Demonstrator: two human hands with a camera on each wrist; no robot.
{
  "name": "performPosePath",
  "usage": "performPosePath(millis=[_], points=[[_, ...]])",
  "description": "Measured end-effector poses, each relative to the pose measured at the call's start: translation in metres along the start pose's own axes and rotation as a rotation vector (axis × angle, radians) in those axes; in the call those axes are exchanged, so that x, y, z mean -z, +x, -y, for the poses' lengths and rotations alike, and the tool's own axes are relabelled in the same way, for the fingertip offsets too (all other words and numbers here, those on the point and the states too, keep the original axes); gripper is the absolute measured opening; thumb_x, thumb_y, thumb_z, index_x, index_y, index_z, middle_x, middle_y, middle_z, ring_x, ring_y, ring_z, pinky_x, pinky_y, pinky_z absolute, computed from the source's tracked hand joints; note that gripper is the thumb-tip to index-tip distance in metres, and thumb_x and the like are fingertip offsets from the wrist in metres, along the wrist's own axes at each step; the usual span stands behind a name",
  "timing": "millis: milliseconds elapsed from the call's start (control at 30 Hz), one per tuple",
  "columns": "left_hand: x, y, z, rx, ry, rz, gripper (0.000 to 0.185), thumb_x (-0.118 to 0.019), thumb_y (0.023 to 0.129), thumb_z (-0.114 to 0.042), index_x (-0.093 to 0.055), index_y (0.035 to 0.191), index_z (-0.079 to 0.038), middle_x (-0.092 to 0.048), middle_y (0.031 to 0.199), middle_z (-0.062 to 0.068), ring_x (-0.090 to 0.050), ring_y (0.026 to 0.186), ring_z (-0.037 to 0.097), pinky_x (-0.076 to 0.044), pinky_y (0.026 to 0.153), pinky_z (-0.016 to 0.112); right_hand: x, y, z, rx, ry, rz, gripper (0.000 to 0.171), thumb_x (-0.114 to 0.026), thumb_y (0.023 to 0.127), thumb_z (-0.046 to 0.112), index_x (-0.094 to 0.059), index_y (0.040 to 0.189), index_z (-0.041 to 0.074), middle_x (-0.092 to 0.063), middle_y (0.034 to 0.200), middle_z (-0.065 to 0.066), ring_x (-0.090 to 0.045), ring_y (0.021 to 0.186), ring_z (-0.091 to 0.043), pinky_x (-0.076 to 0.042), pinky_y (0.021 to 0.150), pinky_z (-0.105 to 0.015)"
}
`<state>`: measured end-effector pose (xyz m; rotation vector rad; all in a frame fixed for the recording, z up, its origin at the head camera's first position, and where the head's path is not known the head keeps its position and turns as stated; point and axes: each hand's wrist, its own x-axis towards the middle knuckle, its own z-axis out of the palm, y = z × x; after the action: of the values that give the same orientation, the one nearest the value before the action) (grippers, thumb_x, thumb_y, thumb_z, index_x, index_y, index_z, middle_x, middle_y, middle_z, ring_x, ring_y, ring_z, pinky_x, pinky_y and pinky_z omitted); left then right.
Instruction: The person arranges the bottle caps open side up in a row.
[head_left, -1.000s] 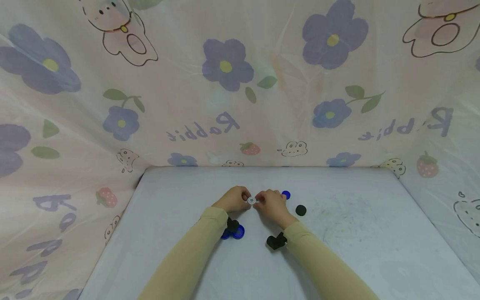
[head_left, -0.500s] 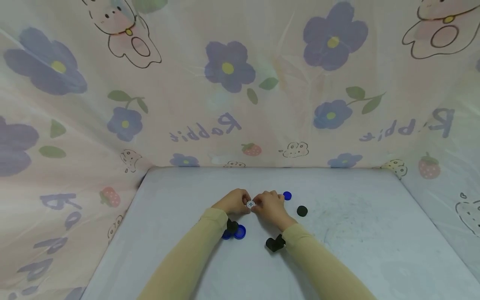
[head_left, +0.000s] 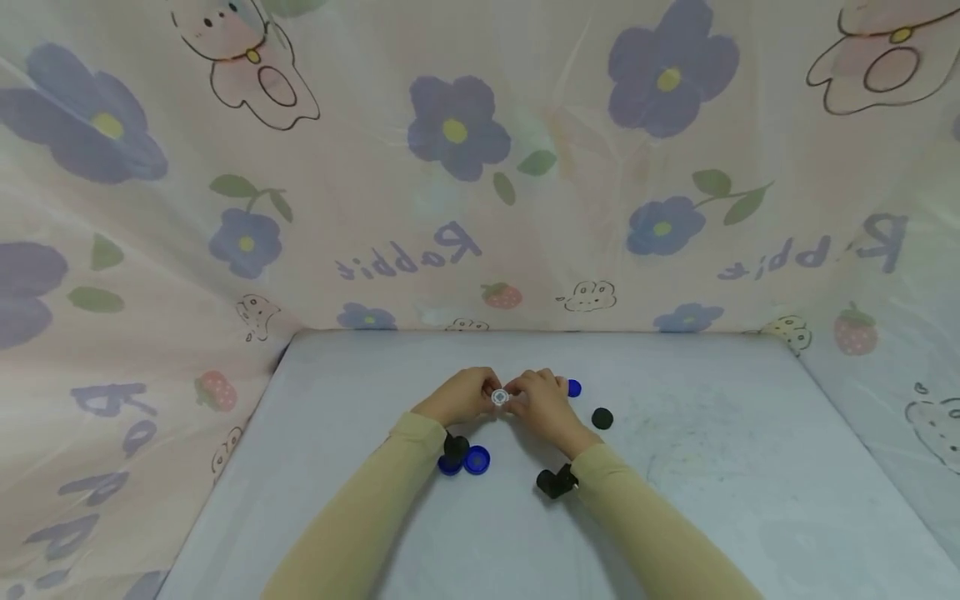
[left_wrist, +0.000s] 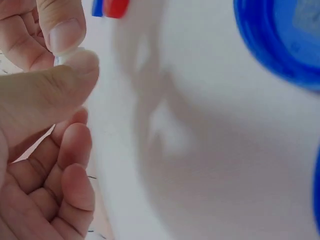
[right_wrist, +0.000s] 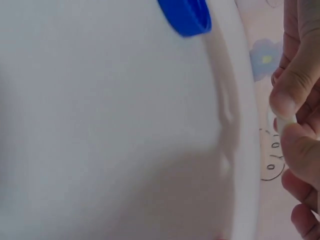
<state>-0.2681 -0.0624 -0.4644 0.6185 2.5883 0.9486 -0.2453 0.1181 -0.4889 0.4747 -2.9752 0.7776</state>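
In the head view a small white round piece with a grey ring pattern is held up between both hands above the white table. My left hand pinches it from the left, and my right hand pinches its right side. Both wrist views show thumbs and fingertips pressed close around it, so only slivers of the white piece are visible; its exact kind cannot be told. One blue cap lies just beyond my right hand. Two more, a blue cap and another blue cap, lie near my left wrist.
A dark round disc lies right of my right hand. Black wrist cameras sit on both wrists. A red piece beside a blue one shows at the left wrist view's top edge. A printed curtain stands behind the table.
Both hands keep their pinch on the white round piece, which shifts only slightly. The whole head view moves a little; the caps and the disc stay put on the table.
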Motion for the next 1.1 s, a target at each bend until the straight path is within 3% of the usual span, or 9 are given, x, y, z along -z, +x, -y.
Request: performPosePath(millis=[267, 567, 1100], points=[[-0.002, -0.024, -0.006, 0.025, -0.074, -0.016, 0.022, -0.072, 0.087, -0.012, -0.063, 0.108, -0.013, -0.060, 0.088, -0.003, -0.056, 0.081, 0.013, -0.047, 0.074, 0.029, 0.000, -0.019, 0.005, 0.055, 0.078, -0.076, 0.024, -0.075, 0.085, 0.030, -0.072, 0.104, 0.017, -0.065, 0.100, 0.003, -0.048, 0.102, -0.023, -0.028, 0.087, -0.047], [-0.012, -0.047, -0.008, 0.011, -0.163, -0.009, 0.019, -0.070, 0.087, -0.009, -0.063, 0.105, -0.013, -0.061, 0.088, -0.001, -0.057, 0.081, 0.014, -0.048, 0.074, 0.030, -0.009, -0.043, 0.009, 0.100, 0.181, -0.122, 0.019, -0.077, 0.083, 0.021, -0.071, 0.100, 0.015, -0.068, 0.093, 0.007, -0.051, 0.093, -0.019, -0.029, 0.086, -0.043], [-0.021, -0.058, -0.004, -0.037, -0.152, -0.052, 0.017, -0.069, 0.089, -0.010, -0.064, 0.105, -0.012, -0.061, 0.087, -0.004, -0.057, 0.081, 0.011, -0.048, 0.074, 0.027, -0.009, -0.057, 0.015, 0.100, 0.250, -0.114, 0.021, -0.073, 0.087, 0.021, -0.070, 0.106, 0.014, -0.068, 0.094, 0.010, -0.059, 0.091, -0.012, -0.031, 0.085, -0.042]])
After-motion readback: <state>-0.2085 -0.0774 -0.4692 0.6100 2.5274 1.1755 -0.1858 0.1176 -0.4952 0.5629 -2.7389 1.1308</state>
